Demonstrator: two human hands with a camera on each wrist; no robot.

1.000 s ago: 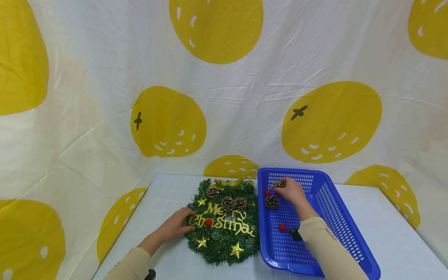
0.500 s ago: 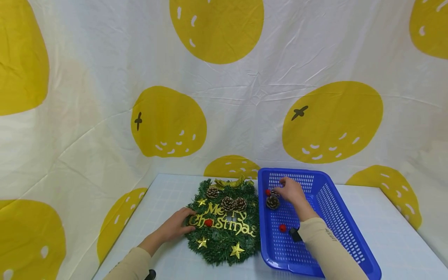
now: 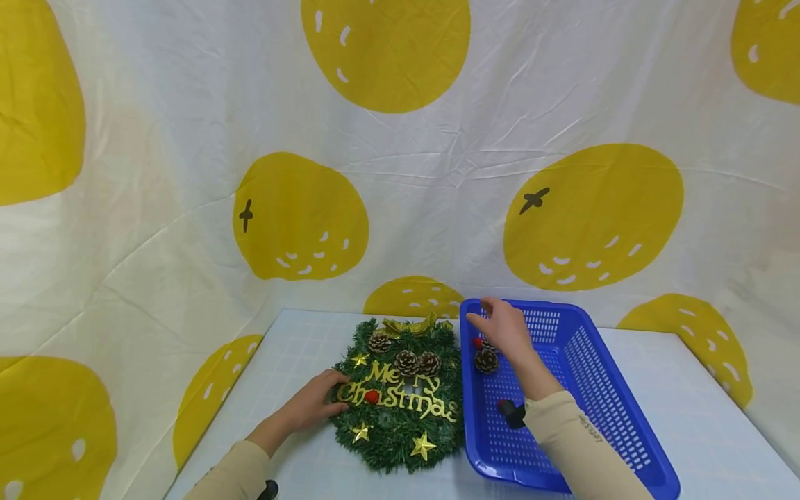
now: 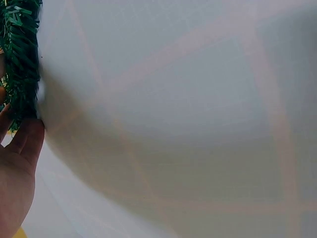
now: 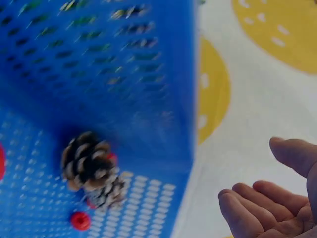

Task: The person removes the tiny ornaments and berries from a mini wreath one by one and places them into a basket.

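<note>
A green wreath [image 3: 390, 444] lies flat, with gold "Merry Christmas" letters [image 3: 437, 410], gold stars [image 3: 423, 446], several pinecones [image 3: 406, 363] and a red ball [image 3: 371, 396] on it. My left hand [image 3: 314, 401] holds the wreath's left edge, fingers and thumb curved at the foliage. Above the back left corner of a blue basket [image 3: 631, 423] my right hand [image 3: 505, 328] hangs with nothing in it, thumb and fingers spread apart. Below it in the basket, one pinecone [image 5: 86, 161] sits against another pinecone [image 5: 108, 193] and red balls [image 5: 80, 221].
The basket stands right beside the wreath, its perforated walls raised around the contents. Another red ball [image 5: 1, 161] lies farther along the basket floor. A gold ribbon [image 3: 409, 326] tops the wreath. Behind the white table [image 3: 300, 347] hangs a fruit-printed cloth [image 3: 425, 229].
The right hand lets go of a pinecone, which now lies in the basket beside another. Then the hand rises and moves left toward the basket's back corner. The left hand stays put.
</note>
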